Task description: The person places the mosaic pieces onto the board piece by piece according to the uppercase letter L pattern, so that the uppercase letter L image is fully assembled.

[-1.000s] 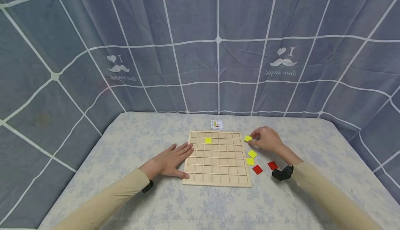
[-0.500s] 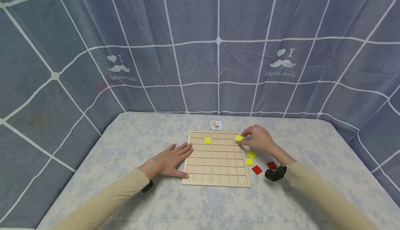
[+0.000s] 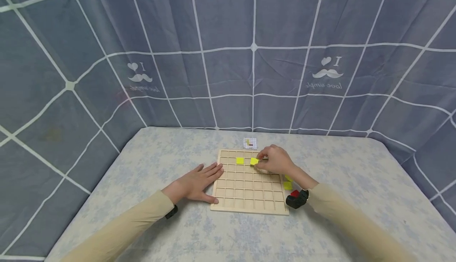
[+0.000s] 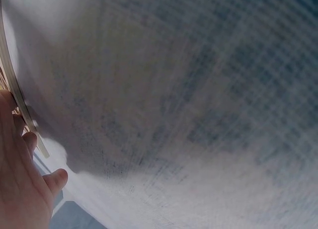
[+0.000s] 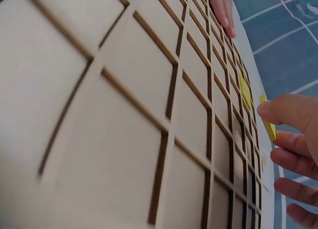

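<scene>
Tile placement looks like the step in hand, imo. Right hand (image 3: 279, 160) has a yellow tile (image 3: 254, 161) pinched between thumb and fingertips, over the wooden grid board (image 3: 248, 194) near its 12 o'clock side; can't tell if it's touching the wood. Another yellow, the placed tile (image 3: 240, 160), lies in a cell at about 11 o'clock from board centre. Left hand (image 3: 198, 183) is spread out at 9 o'clock, fingers straight on the board's edge, not gripping anything. Next move probably calls for squaring the tile up with a cell's ridges, then loosening the pinch.

Count: one board, one printed card (image 3: 250, 143) just past the 12 o'clock edge, four yellows: one pinched, one placed, plus upper yellow (image 3: 287, 178) and lower yellow (image 3: 287, 185) loose at 3 o'clock. One red tile (image 3: 295, 193) shows between 3 and 4, partly behind the black wristband (image 3: 297, 200), so more could be hidden.
</scene>
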Action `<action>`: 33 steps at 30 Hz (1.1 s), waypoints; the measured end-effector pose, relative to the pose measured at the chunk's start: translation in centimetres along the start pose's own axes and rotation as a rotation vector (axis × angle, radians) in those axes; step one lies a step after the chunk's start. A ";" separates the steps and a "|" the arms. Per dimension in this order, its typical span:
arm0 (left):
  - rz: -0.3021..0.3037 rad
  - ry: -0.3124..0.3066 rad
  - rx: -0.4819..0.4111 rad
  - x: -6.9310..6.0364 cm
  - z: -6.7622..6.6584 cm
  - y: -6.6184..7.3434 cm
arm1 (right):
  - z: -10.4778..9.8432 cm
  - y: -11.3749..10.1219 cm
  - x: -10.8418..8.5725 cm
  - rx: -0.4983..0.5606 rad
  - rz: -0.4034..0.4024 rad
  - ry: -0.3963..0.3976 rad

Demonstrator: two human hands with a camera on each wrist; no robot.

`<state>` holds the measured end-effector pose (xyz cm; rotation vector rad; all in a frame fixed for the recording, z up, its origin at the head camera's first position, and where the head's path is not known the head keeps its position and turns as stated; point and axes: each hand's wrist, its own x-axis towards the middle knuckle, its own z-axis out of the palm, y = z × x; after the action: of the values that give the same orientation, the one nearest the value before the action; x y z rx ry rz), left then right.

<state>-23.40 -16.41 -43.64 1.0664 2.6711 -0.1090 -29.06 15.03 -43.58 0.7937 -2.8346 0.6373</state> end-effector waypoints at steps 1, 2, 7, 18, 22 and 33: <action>-0.001 -0.001 0.000 0.0 0.0 0.0 | 0.2 -0.3 0.2 0.006 -0.008 -0.004; -0.004 -0.005 0.001 0.0 0.0 0.0 | 0.5 -0.6 0.3 0.011 -0.014 -0.007; -0.002 -0.006 -0.007 0.2 0.0 0.2 | 1.4 -1.7 1.0 0.021 -0.038 -0.023; 0.005 -0.001 -0.007 0.1 -0.1 0.1 | 2.7 -2.8 2.0 -0.005 -0.076 -0.055; 0.010 0.007 -0.008 0.0 0.0 0.1 | 2.8 -2.9 2.0 0.009 -0.078 -0.060; 0.006 0.009 0.003 0.1 0.1 0.1 | 2.7 -3.0 1.9 0.038 -0.084 -0.075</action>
<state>-23.33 -16.29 -43.77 1.0780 2.6766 -0.1072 -29.18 10.66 -44.51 0.9564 -2.8459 0.6640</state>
